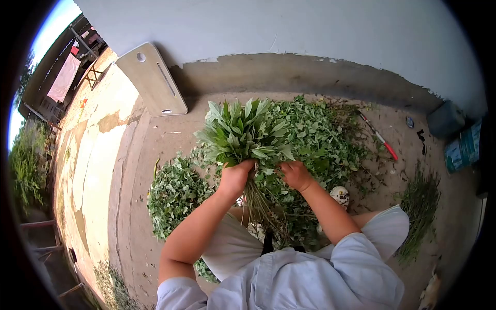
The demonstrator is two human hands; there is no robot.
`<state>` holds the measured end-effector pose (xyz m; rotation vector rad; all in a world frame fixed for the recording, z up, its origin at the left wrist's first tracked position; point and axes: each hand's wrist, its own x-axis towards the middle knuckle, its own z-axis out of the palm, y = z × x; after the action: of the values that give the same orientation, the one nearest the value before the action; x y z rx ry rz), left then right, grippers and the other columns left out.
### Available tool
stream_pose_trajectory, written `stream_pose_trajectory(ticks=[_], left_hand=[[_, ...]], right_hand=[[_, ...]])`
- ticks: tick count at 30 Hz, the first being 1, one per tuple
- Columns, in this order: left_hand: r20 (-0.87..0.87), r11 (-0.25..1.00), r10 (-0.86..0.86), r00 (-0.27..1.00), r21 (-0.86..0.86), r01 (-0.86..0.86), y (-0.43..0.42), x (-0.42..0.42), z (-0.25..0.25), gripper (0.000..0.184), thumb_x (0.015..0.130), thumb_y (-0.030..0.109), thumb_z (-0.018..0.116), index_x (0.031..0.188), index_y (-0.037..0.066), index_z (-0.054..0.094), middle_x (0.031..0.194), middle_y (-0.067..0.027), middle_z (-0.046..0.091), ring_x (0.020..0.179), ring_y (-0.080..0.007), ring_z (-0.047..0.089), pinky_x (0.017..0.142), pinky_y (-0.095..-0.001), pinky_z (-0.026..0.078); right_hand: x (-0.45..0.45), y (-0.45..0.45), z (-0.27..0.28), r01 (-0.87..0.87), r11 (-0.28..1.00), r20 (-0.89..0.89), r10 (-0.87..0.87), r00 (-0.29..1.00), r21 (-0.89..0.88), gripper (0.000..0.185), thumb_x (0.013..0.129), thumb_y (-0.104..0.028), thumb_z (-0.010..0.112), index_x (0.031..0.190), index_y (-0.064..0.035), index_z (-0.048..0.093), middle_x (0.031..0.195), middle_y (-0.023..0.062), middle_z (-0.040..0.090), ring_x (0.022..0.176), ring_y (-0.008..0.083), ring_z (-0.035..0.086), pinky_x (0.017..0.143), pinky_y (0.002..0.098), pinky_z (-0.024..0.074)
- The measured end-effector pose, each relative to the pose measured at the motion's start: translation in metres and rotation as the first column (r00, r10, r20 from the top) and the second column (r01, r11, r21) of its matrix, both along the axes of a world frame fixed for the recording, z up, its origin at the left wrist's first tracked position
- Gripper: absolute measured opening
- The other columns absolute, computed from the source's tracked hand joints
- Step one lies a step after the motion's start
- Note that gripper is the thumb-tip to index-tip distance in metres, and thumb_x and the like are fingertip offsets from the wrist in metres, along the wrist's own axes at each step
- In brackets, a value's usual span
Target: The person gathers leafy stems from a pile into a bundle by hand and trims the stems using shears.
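A bunch of leafy green stems (243, 132) stands upright in front of me, its leaves fanned out at the top and its thin bare stalks hanging down between my knees. My left hand (236, 176) is wrapped round the stalks just below the leaves. At the bunch's right edge, my right hand (296, 175) is closed, fingers pressed together against the leaves; what is between them is hidden. Under and behind the bunch spreads a large pile of cut leaves (325, 137). A smaller leaf pile (178, 194) lies to the left.
A pale board (150, 80) leans against the wall (289, 31). On the right floor lie a red-and-white stick-like tool (383, 140) and a heap of thin stalks (421, 212). A dark container (445, 119) and a teal bucket (462, 147) stand by the wall.
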<state>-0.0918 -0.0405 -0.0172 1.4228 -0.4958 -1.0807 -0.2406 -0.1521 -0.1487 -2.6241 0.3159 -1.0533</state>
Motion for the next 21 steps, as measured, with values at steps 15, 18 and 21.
stream_pose_trajectory(ticks=[15,18,21], left_hand=[[-0.076,0.996,0.084,0.994,-0.024,-0.086,-0.009,0.001,0.024,0.02,0.074,-0.004,0.05,0.092,0.004,0.051,0.081,-0.0046,0.051,0.069,-0.0137,0.046,0.049,-0.0265,0.037],[-0.113,0.995,0.055,0.992,-0.073,-0.063,-0.004,0.015,0.018,0.02,0.073,-0.004,0.051,0.092,0.004,0.051,0.081,-0.0046,0.051,0.07,-0.0143,0.048,0.051,-0.0267,0.038],[-0.162,0.999,-0.033,0.986,-0.012,0.032,-0.001,0.027,0.014,0.024,0.073,0.002,0.056,0.097,0.006,0.055,0.088,-0.0022,0.054,0.078,-0.0139,0.052,0.059,-0.0272,0.046]], right_hand=[[0.039,-0.016,0.078,0.047,0.554,-0.313,0.397,0.863,0.831,0.03,0.086,-0.03,0.044,0.081,-0.0025,0.056,0.076,0.014,0.058,0.067,0.0321,0.056,0.061,0.038,0.0429],[0.035,-0.004,0.074,-0.174,0.737,-0.026,0.251,0.968,0.653,0.027,0.086,-0.029,0.045,0.084,-0.0052,0.056,0.078,0.0145,0.058,0.071,0.0331,0.056,0.061,0.0397,0.0437],[0.027,-0.006,0.081,-0.216,0.905,-0.036,0.246,0.969,0.367,0.019,0.082,-0.025,0.052,0.087,-0.0067,0.055,0.077,0.0104,0.057,0.07,0.0316,0.056,0.058,0.0384,0.0458]])
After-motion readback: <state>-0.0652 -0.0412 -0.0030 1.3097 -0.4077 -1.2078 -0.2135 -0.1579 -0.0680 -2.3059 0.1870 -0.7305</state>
